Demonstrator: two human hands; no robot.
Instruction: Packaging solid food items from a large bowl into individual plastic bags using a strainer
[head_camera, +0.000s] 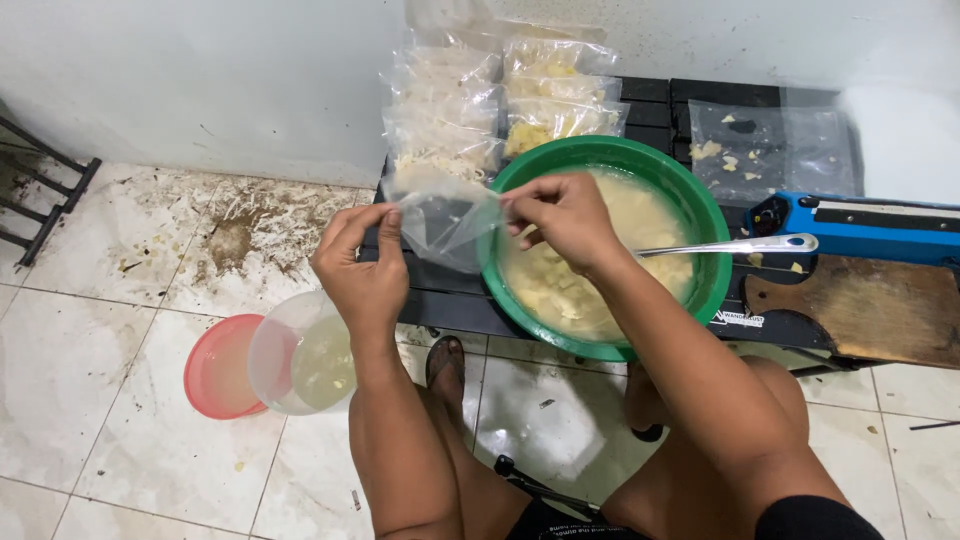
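I am pinching a clear bag (445, 222) with both hands, left (362, 270) and right (562, 218) each clamping an edge, spreading its mouth beside the green bowl (712, 225).

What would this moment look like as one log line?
left hand: holds clear bag | right hand: holds bag's other edge | under: green bowl

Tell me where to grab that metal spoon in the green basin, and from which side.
Take the spoon by its handle end, from the right. The handle lies nearly level across the rim of the green basin and sticks out past it towards the blue sealer, clear of the pale liquid. Its bowl end is hidden behind the right hand, which, like the left hand, pinches the clear bag.
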